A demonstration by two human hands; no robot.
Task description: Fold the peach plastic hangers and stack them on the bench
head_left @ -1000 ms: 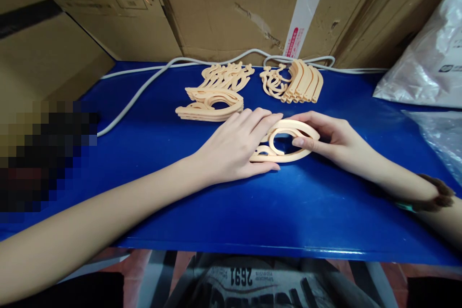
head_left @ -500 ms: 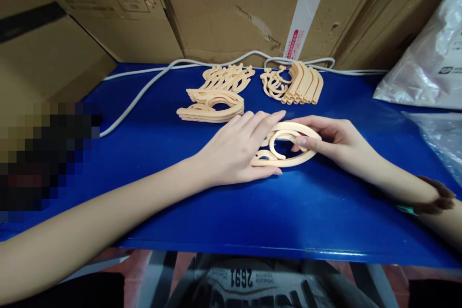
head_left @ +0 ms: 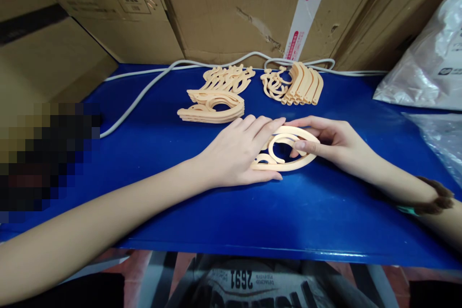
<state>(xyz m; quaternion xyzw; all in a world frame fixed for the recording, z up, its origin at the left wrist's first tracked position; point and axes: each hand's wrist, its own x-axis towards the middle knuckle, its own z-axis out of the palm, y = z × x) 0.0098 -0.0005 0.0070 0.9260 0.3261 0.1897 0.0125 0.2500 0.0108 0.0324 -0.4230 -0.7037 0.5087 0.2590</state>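
Observation:
A cream plastic piece (head_left: 292, 167), oval with curved inner parts, lies low over the blue table in front of me. My left hand (head_left: 238, 151) covers its left end, palm down, the fingers round its edge. My right hand (head_left: 325, 142) pinches its right side between thumb and fingers. Behind my left hand sits a stack of similar cream pieces (head_left: 212, 114). Further back are thin wavy cream pieces (head_left: 229, 78), and to their right hook-shaped pieces (head_left: 274, 87) beside a row of curved tubes (head_left: 303, 84).
The blue table (head_left: 231, 221) ends at a near edge. A white cable (head_left: 140, 91) runs along the back and left. Cardboard boxes (head_left: 234, 9) stand behind. Plastic bags (head_left: 426, 62) lie at the right. The far left is pixelated.
Both hands and the held piece have shifted very slightly toward me. The stacks behind have stayed in place.

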